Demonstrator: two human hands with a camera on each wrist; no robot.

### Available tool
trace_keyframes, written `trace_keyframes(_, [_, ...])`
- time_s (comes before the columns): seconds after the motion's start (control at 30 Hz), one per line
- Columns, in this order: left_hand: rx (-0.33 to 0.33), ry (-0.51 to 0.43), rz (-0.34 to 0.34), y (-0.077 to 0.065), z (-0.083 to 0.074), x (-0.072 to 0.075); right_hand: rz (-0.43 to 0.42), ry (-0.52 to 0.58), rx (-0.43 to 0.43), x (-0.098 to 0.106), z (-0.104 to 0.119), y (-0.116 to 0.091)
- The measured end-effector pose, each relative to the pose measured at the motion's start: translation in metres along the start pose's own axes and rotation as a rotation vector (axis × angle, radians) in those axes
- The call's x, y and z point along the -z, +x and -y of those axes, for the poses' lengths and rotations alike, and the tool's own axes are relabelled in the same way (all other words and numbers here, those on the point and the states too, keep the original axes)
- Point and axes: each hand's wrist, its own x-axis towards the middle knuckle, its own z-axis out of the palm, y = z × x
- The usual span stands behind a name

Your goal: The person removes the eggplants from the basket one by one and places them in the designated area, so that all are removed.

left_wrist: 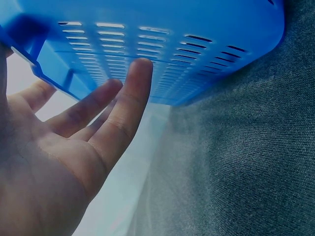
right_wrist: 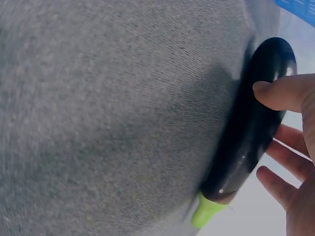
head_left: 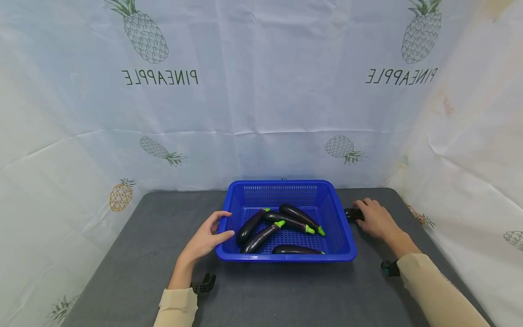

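Observation:
A blue plastic basket (head_left: 286, 257) with slotted walls holds several dark eggplants with green stems, such as the front-left eggplant (head_left: 261, 238). My left hand (head_left: 206, 237) is at the basket's left rim, thumb over the edge; in the left wrist view its other fingers (left_wrist: 120, 115) lie loosely along the outer wall. Right of the basket, my right hand (head_left: 375, 219) grips another eggplant (right_wrist: 246, 132), thumb on one side and fingers on the other. That eggplant is close against the grey cloth; its green stem shows, while the head view hides much of it.
A grey cloth-covered table (head_left: 171, 218) lies under the basket. White sheets with a pineapple print (head_left: 145, 37) hang behind and at both sides. Black straps circle my wrists, with a black wrist mount (head_left: 204, 284) by the left one.

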Motion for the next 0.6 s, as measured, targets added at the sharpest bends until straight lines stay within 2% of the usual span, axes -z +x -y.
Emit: trace_keyframes(0.6, [0.001, 0.000, -0.003, -0.0001, 0.0007, 0.0000, 0.059, -0.010, 0.007, 0.0017, 0.0033, -0.0007])
